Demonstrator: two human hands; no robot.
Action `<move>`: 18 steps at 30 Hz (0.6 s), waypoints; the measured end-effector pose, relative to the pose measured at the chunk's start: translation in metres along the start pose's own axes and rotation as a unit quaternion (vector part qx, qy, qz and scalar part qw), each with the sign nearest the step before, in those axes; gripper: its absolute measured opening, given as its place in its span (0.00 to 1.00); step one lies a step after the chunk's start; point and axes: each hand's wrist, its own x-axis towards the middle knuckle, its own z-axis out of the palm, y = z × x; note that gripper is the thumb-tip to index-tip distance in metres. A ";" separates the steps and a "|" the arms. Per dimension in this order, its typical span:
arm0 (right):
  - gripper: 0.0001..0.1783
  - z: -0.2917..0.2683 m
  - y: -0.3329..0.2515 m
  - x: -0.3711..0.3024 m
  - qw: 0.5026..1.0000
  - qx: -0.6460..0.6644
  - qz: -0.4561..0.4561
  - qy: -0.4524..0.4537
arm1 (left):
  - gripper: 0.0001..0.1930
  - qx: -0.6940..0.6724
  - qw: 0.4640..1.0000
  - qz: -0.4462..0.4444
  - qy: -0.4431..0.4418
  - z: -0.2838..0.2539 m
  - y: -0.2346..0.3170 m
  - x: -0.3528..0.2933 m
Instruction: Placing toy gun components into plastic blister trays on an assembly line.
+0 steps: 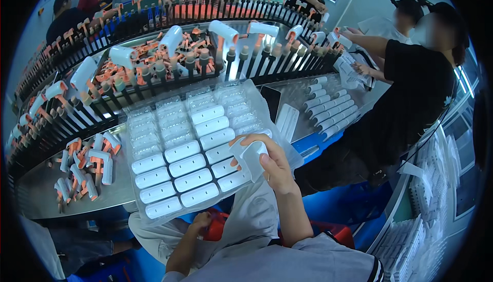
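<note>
l. hand (202, 221): off near edge of clear tray (173, 123), by red seat (217, 225); can't tell if gripping. r. hand (280, 171): fingers & thumb closed on 1 wht plastic shell (249, 157), over tray's r. edge, nr its near-r. corner. tray: wht covers (187, 165) in rows, mostly toward near edge. worktop (105, 200): wht/orange pcs (84, 171) heaped at l. end; wht rounded parts (331, 108) in rows, r. beyond: peg line (145, 72), orange parts (194, 43), co-worker in blk (405, 71).

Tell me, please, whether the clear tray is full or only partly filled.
Partly filled: in the tray, white casings fill nearer rows, but several farther pockets look empty.
</note>
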 end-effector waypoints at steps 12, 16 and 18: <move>0.21 -0.001 0.002 -0.002 1.000 -0.001 0.003 -0.006 | 0.20 0.003 0.999 0.010 0.037 0.004 -0.005 0.000; 0.21 -0.001 0.000 -0.003 1.000 0.002 0.009 0.004 | 0.23 0.007 1.000 -0.004 -0.001 -0.001 0.001 -0.001; 0.21 -0.001 0.000 -0.003 1.000 0.004 0.011 0.000 | 0.22 0.003 1.000 -0.001 0.018 0.001 -0.001 -0.002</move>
